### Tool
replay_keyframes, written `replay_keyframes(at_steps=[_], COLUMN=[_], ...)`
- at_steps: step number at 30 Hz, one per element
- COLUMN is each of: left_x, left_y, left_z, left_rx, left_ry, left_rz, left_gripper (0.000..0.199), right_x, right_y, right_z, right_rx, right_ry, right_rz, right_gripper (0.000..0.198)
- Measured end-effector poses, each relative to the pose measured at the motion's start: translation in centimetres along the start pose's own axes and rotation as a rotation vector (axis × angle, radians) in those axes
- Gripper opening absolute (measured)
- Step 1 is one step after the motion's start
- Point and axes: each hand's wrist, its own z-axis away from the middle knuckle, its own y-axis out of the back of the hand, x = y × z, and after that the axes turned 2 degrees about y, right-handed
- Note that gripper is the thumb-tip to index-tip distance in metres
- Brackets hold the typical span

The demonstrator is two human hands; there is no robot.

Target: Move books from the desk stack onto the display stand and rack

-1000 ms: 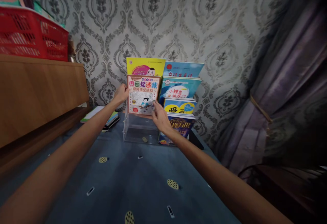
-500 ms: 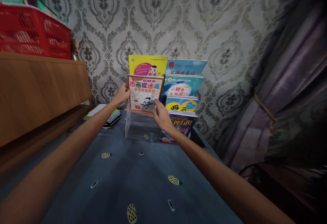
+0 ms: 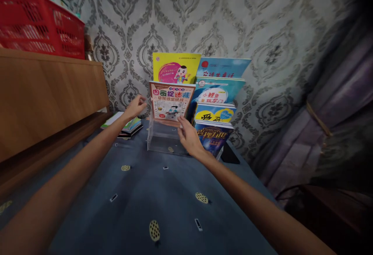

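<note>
My left hand (image 3: 135,106) is just left of the orange-brown picture book (image 3: 170,103), off its edge, with fingers loosely bent and nothing held. The fingertips of my right hand (image 3: 189,135) touch or nearly touch the lower right corner of that book, thumb and finger apart. The book leans upright in a clear plastic rack (image 3: 163,142), in front of a yellow book (image 3: 176,68). In the rack's right column stand a blue book (image 3: 223,66), a light blue book (image 3: 220,90), a yellow-and-blue book (image 3: 215,113) and a dark purple book (image 3: 214,136).
More books (image 3: 131,127) lie stacked on the blue patterned cloth (image 3: 140,193) at left. A wooden cabinet (image 3: 52,92) carries a red basket (image 3: 40,26). A black flat object (image 3: 230,154) lies right of the rack. A purple curtain (image 3: 344,103) hangs at right.
My left hand has let go of the picture book's left edge and drawn back left. My right hand has slid down toward its lower right corner. The view has shifted slightly.
</note>
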Motion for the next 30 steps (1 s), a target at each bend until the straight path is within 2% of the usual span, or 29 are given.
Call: replay_keyframes(at_steps=[3, 6, 9, 12, 17, 23, 30], left_x=[-3.8, -7.3, -9.7, -11.0, -11.6, -11.1, -10.6], left_y=[1.0, 1.4, 1.2, 1.0, 1.5, 2.9, 3.2], left_z=[2.4, 5.1, 6.9, 7.5, 7.4, 8.8, 9.9], left_rx=[-0.119, -0.24, -0.324, -0.374, -0.368, -0.315, -0.287], left_ry=[0.122, 0.213, 0.224, 0.202, 0.113, -0.005, -0.031], left_rz=[-0.28, -0.51, -0.663, -0.771, -0.882, -0.949, -0.99], left_gripper=[0.043, 0.059, 0.075, 0.079, 0.071, 0.047, 0.035], right_x=[-1.1, -2.1, -2.2, -1.5, -0.5, -1.0, -1.3], right_y=[-0.8, -2.4, -4.1, -5.0, -5.4, -5.4, -4.9], right_z=[3.9, 8.5, 12.4, 15.0, 15.9, 15.7, 15.4], right_rx=[-0.077, -0.14, -0.156, -0.182, -0.19, -0.174, -0.219], right_ry=[0.002, -0.032, -0.095, -0.178, -0.251, -0.25, -0.22], right_rz=[-0.051, -0.11, -0.153, -0.158, -0.156, -0.169, -0.156], right_gripper=[0.05, 0.049, 0.05, 0.046, 0.042, 0.04, 0.038])
